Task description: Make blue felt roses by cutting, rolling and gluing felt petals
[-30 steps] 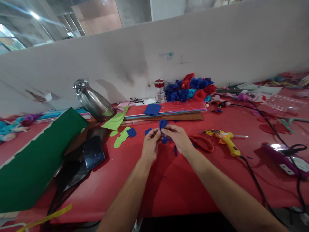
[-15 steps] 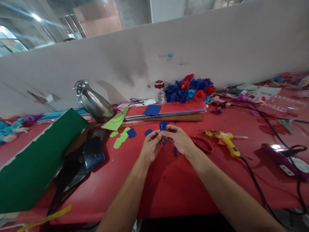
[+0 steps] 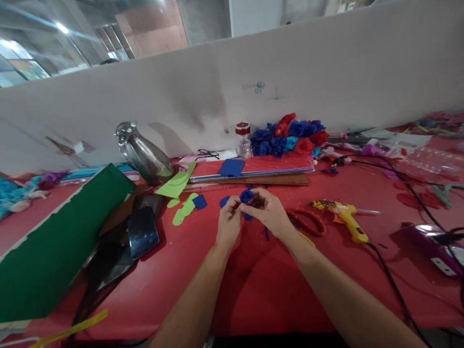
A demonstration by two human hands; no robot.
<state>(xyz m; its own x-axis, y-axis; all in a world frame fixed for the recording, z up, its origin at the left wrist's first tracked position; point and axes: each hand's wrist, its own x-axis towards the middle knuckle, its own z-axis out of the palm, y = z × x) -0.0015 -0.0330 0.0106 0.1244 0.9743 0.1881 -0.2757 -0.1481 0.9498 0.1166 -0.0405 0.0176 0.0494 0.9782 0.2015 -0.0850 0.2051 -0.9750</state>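
Observation:
Between my two hands sits a small blue paper flower (image 3: 246, 196), its rolled top facing up towards me. My left hand (image 3: 229, 220) pinches it from the left, low on its base. From the right, my right hand (image 3: 267, 210) closes its thumb and fingers round it. The fingertips hide the flower's lower part. Blue scraps lie on the table just under and behind the hands. Red-handled scissors (image 3: 311, 222) rest beside my right wrist, and a yellow glue gun (image 3: 346, 217) lies further right.
Green petal cutouts (image 3: 186, 207) and a blue square (image 3: 199, 201) lie to the left. Behind are stacked sheets (image 3: 275, 166), a metal jug (image 3: 145, 154), a jar (image 3: 243, 140) and finished blue and red flowers (image 3: 286, 135). A phone (image 3: 142, 233) and green board (image 3: 61, 241) stand left; cords run right.
The blue flower has tipped so its open top faces me, where before it stood upright in side view. Both hands have turned with it. The view has shifted slightly.

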